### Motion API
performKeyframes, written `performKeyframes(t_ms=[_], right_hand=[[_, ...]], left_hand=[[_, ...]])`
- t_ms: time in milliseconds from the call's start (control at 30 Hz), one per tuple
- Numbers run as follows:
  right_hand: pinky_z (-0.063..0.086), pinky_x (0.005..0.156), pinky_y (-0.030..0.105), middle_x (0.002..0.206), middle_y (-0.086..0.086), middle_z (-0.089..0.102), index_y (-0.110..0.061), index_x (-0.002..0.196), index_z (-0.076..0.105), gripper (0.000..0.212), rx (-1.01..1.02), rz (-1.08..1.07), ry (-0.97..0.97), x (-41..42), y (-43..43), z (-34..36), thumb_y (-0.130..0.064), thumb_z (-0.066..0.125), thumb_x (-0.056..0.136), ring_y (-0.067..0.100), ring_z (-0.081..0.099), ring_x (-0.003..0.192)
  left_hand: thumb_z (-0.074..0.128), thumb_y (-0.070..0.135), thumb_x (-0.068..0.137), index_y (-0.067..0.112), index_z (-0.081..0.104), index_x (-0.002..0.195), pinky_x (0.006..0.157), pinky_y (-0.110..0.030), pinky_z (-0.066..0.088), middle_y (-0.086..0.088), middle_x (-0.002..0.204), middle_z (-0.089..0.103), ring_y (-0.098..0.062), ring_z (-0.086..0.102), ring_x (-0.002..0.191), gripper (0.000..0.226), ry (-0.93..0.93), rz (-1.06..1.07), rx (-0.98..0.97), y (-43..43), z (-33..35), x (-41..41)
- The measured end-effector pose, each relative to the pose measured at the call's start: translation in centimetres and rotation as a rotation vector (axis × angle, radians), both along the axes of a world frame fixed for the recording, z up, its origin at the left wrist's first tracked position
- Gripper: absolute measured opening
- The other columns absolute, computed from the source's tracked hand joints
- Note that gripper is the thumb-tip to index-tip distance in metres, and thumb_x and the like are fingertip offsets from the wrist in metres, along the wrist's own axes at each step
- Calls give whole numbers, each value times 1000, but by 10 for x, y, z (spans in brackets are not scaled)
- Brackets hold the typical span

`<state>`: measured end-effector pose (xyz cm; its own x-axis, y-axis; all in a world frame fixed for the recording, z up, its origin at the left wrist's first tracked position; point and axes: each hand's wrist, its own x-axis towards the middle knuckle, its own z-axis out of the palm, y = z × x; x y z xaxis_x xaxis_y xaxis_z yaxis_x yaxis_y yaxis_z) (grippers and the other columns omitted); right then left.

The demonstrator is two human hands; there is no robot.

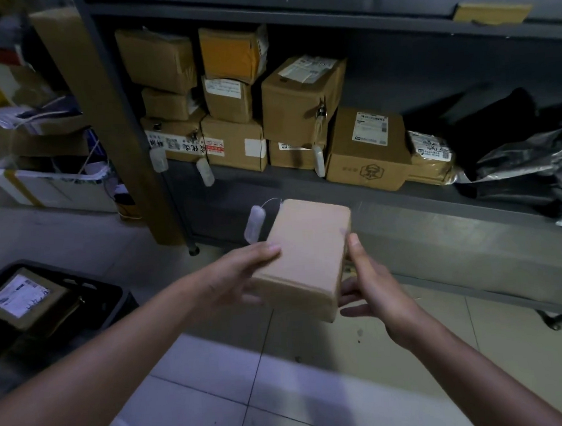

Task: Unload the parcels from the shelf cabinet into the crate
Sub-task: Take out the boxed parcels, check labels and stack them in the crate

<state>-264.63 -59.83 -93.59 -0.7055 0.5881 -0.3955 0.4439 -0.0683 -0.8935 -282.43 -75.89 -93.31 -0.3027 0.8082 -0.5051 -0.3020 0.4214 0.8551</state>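
Observation:
A plain brown cardboard parcel (pixel 305 257) hangs in the air in front of the grey shelf cabinet (pixel 436 196), with a white tag (pixel 254 224) dangling at its far left corner. My left hand (pixel 241 278) grips its left side, thumb on top and fingers underneath. My right hand (pixel 366 283) holds its right side, thumb up along the edge and fingers under the near corner. The black crate (pixel 114 298) stands on the floor at the lower left and holds a labelled parcel (pixel 21 298). Several brown parcels (pixel 302 96) are stacked on the shelf.
A black and silver plastic bag (pixel 512 146) lies at the shelf's right end. A white box of clutter (pixel 47 187) stands left of the cabinet on the floor. A brown post (pixel 102 118) runs along the cabinet's left side. Pale floor tiles (pixel 284 393) stretch below my arms.

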Motion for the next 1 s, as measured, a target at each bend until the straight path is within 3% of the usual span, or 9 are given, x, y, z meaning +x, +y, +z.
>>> performKeyframes(t_ms=[100, 167, 300, 367, 467, 633, 800, 900, 1000], right_hand=[[60, 77, 40, 96, 13, 72, -41, 112, 54, 39, 27, -46, 39, 1, 0, 3, -67, 30, 94, 25, 70, 84], [56, 85, 45, 107, 7, 68, -36, 126, 52, 27, 140, -92, 44, 1, 4, -1, -45, 40, 103, 22, 66, 90], [48, 97, 31, 149, -9, 32, -50, 152, 17, 88, 470, 146, 15, 9, 12, 0, -9, 64, 89, 4, 50, 115], [36, 114, 37, 159, -21, 7, -64, 147, -1, 111, 564, 293, -15, 11, 12, 2, -11, 74, 83, 8, 25, 141], [21, 120, 48, 156, -31, -15, -69, 141, -10, 121, 682, 428, -56, 12, 11, 2, -23, 83, 77, 11, -2, 150], [36, 116, 46, 155, -20, 19, -55, 143, 21, 106, 587, 348, 71, 8, 15, -2, -33, 89, 65, 10, 27, 142], [48, 93, 24, 123, -15, 56, -32, 134, 47, 88, 262, 123, 122, 3, 15, -5, -40, 94, 59, 2, 55, 113], [53, 97, 34, 121, -9, 66, -27, 130, 57, 95, 120, 77, 126, 1, 14, -11, -61, 89, 47, 8, 65, 109], [55, 96, 36, 114, -5, 72, -25, 123, 64, 78, 10, 78, 155, -2, 9, -11, -59, 84, 55, 13, 69, 106]], left_hand=[[67, 56, 78, 16, 56, 131, 92, -45, 55, -15, 118, 67, -32, 65, 109, 67, -27, 85, -37, -1, 1, 1], [57, 61, 82, 22, 55, 131, 77, -42, 57, -17, 118, 65, -35, 63, 107, 63, -45, 170, -74, -2, 1, -1], [47, 63, 87, 27, 57, 128, 73, -40, 55, -20, 116, 66, -37, 64, 104, 55, -116, 196, -148, -6, 1, -9], [49, 65, 82, 24, 58, 128, 75, -41, 55, -21, 117, 65, -38, 63, 104, 62, -158, 139, -193, -8, 0, -10], [44, 68, 85, 22, 63, 126, 75, -39, 54, -20, 113, 67, -37, 63, 101, 64, -157, 53, -230, -8, -1, -8], [33, 75, 88, 22, 63, 128, 64, -31, 50, -23, 115, 63, -34, 66, 86, 73, -247, 105, -100, -11, 1, -10], [31, 73, 92, 19, 68, 119, 100, -51, 48, -14, 111, 73, -36, 66, 109, 71, -122, 238, -38, -4, 6, -10], [38, 69, 92, 18, 74, 107, 102, -53, 46, -8, 103, 76, -30, 66, 109, 64, -40, 284, -24, 2, 8, -5], [41, 67, 91, 17, 70, 114, 101, -50, 46, -4, 103, 76, -25, 67, 107, 62, -22, 311, 16, 2, 10, -6]])
